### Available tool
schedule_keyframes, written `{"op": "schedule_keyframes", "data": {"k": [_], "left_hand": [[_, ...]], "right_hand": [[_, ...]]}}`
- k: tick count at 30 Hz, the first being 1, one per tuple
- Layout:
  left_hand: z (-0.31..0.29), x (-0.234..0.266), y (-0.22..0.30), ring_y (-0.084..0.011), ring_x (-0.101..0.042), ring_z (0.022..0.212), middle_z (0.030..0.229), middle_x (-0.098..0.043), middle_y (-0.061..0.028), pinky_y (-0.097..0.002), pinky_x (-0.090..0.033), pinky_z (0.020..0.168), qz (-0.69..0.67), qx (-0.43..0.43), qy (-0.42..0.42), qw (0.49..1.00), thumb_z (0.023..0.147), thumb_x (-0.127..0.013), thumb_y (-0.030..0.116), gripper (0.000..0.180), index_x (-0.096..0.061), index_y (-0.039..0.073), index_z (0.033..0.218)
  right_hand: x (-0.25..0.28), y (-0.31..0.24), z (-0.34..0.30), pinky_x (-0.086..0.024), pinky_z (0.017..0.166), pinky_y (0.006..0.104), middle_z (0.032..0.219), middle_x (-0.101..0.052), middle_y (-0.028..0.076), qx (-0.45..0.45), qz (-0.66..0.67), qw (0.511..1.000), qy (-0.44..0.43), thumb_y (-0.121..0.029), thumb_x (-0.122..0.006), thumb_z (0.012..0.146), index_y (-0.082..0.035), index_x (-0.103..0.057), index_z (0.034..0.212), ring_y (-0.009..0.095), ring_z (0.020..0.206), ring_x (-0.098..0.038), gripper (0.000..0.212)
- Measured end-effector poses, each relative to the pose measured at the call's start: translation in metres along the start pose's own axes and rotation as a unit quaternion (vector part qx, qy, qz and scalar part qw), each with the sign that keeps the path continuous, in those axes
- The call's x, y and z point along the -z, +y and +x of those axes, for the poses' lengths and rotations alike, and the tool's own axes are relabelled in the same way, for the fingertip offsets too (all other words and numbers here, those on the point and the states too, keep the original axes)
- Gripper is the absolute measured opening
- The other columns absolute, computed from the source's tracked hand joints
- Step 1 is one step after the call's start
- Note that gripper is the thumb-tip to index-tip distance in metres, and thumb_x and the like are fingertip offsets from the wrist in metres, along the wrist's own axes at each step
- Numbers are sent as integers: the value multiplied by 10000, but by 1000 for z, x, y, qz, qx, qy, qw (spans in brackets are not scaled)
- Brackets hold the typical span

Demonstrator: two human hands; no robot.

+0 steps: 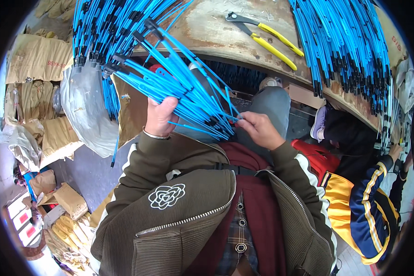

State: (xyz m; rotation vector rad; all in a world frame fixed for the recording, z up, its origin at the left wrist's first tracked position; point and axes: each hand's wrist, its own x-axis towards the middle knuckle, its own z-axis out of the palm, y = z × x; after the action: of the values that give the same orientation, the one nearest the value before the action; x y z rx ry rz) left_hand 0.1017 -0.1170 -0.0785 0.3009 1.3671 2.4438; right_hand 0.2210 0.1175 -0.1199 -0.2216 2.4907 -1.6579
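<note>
In front of my lap I hold a fanned bundle of thin blue plastic strips point(184, 94) with black ends. My left hand point(159, 116) is closed round the bundle's left side, its thumb lying over the strips. At the bundle's lower right end, my right hand point(261, 129) pinches the end of one or a few blue strips between thumb and fingers. Exactly how many it grips is hidden. The black ends of the bundle point up and left, toward the table edge.
On the wooden table point(202, 32) lie yellow-handled pliers point(267, 41). Piles of similar blue strips hang over its edge at the left point(110, 27) and right point(340, 46). Brown paper sacks point(37, 60) stand at left. A co-worker in a yellow and navy jacket point(363, 207) sits at right.
</note>
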Motion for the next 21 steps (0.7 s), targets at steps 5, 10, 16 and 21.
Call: {"op": "schedule_keyframes", "data": {"k": [5, 10, 16, 21], "left_hand": [[10, -20, 22, -154, -587, 923, 1002, -624, -49, -309, -455, 840, 117, 53, -81, 988, 671, -786, 121, 480, -564, 21, 1085], [16, -52, 28, -124, -587, 848, 932, -636, -39, -281, -467, 768, 188, 1, -62, 980, 716, -743, 81, 344, -595, 10, 1018], [15, -64, 24, -120, -590, 822, 921, -644, -64, -276, -476, 753, 164, -35, 28, 986, 752, -690, 41, 249, -610, -19, 980], [19, -58, 42, -166, -610, 848, 960, -643, -106, -309, -492, 773, 97, -62, -14, 993, 733, -688, 30, 280, -600, -35, 992]], "right_hand": [[30, 1, -27, -417, 627, 245, 735, -526, 28, -102, 57, 992, 53, -114, -517, 893, -13, -563, 989, 113, 677, -500, 147], [89, -22, -60, -381, 602, 214, 699, -483, -21, -123, 87, 984, 92, -152, -496, 915, 8, -560, 933, 61, 657, -444, 174], [109, -95, -73, -421, 717, 255, 836, -581, 66, -130, 13, 991, 14, -130, -505, 895, 27, -557, 1005, 151, 782, -546, 198], [74, -72, -70, -410, 908, 332, 1139, -558, 165, -31, -167, 979, 110, -112, -603, 819, 1, -499, 1207, 285, 1059, -542, 417]]}}
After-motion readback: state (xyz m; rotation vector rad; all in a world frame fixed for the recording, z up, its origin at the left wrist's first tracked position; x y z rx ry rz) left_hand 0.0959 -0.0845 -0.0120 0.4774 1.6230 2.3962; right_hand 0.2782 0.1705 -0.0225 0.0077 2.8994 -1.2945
